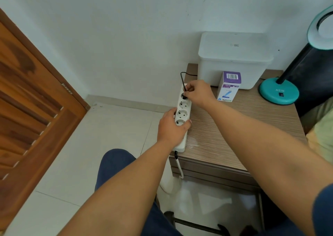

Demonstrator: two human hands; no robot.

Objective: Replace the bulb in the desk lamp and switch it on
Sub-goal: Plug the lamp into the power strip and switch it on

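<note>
Count: two hands, one power strip (182,120), one black plug (184,95), one desk lamp (278,93), one bulb box (228,86), one white bin (232,59), all on or over one wood-grain table (234,127).

Power strip: white, four round sockets visible in a row. It lies along the table's left edge, long axis running from the near edge toward the wall; a white cable leaves its near end and drops to the floor.

Left hand (171,127): grip closed over the strip's near half, thumb across the top beside the nearest socket.

Right hand (197,92): fingers pinched on the black plug, which sits at the farthest socket. Whether it is fully seated, cannot tell. A thin black cord (182,79) rises from the plug and loops back toward the bin.

Desk lamp: teal round base at the table's far right corner, black neck leaning up to the right, teal ring head partly out of view.

Bulb box: white and purple, upright, just before the bin.
</note>
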